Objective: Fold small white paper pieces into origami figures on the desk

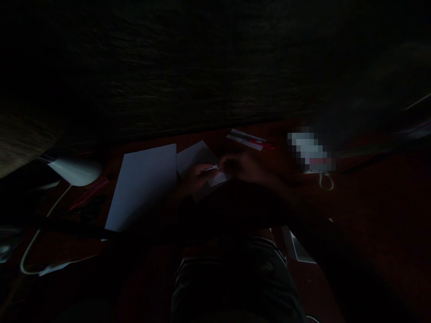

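Note:
In dim light, my left hand [195, 178] is closed, thumb and fingers pinching a small piece of white paper [218, 179]. My right hand [240, 165] meets it from the other side, its fingertips drawn together at the paper's upper edge. How the right fingers grip is partly lost in shadow. Beneath both hands lies a greyish sheet of paper [195, 154], turned at an angle. Left of it rests a larger white sheet or pad [146, 181], close to my left hand.
Behind my hands lies a long pale strip with a red end [247, 139]. A blurred-out pale object [308, 150] with a looped cord is at right. At left are a white rounded object [76, 171] with a cable and a red strip [89, 194]. A dark textured surface rises behind.

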Demonstrator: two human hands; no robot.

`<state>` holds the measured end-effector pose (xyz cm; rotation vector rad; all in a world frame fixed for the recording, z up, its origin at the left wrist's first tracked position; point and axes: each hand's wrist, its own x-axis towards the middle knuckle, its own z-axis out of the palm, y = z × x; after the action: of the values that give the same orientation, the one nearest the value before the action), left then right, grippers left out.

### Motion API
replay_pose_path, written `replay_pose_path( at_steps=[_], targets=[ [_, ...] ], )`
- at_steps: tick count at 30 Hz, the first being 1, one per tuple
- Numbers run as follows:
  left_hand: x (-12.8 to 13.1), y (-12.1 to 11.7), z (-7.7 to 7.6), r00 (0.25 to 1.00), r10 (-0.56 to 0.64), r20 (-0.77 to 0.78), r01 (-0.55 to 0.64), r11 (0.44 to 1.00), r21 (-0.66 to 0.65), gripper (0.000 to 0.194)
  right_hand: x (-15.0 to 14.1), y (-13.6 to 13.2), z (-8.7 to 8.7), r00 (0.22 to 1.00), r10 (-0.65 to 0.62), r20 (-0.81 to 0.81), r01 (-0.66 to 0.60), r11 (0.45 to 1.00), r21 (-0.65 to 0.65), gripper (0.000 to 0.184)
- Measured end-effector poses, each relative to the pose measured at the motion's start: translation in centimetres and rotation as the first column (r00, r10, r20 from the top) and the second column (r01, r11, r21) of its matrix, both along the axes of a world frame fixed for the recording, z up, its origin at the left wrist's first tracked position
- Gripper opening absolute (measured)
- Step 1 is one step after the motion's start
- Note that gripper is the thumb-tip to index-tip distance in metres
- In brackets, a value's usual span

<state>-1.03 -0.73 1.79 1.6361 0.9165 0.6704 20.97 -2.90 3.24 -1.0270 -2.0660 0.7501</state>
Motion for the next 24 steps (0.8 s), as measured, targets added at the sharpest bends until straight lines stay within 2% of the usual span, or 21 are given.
replay_pose_path(
  at_steps=[5, 9, 11, 13, 17, 20, 24],
  targets=[
    [-0.1, 0.1, 0.2, 1.0, 0.012, -0.01, -0.012, 0.998, -0.054, 0.041, -0.3, -0.1, -0.1, 0.998, 0.038, -0.059, -0.039, 0.999, -0.03, 0.012],
    [-0.2, 0.3, -0.3, 1.0, 0.014, -0.021, -0.015, 0.999, -0.049, 0.039, -0.5, -0.1, -0.1, 0.993, 0.056, -0.101, -0.062, 0.996, -0.061, 0.01],
    [-0.2, 0.3, -0.6, 0.998, 0.056, -0.022, -0.057, 0.996, -0.066, 0.04, -0.5, -0.1, -0.1, 0.988, 0.072, -0.137, -0.084, 0.993, -0.084, 0.009],
    [-0.2, 0.2, -0.8, 0.986, 0.166, -0.024, -0.168, 0.983, -0.074, 0.042, -0.5, -0.2, 0.1, 0.98, 0.082, -0.182, -0.102, 0.99, -0.103, 0.008],
    [-0.2, 0.0, -0.4, 0.994, 0.107, -0.002, -0.107, 0.989, -0.101, 0.045, -0.4, -0.2, 0.3, 0.972, 0.07, -0.225, -0.103, 0.985, -0.141, 0.007],
    [-0.2, -0.3, -0.1, 0.986, 0.163, 0.036, -0.158, 0.98, -0.124, 0.048, -0.4, -0.2, 0.3, 0.972, 0.045, -0.231, -0.081, 0.986, -0.147, 0.006],
    [-0.1, -0.4, -0.7, 0.981, 0.192, 0.006, -0.19, 0.974, -0.124, 0.044, -0.5, -0.2, 0.1, 0.973, 0.057, -0.222, -0.087, 0.988, -0.127, 0.005]
  ],
)
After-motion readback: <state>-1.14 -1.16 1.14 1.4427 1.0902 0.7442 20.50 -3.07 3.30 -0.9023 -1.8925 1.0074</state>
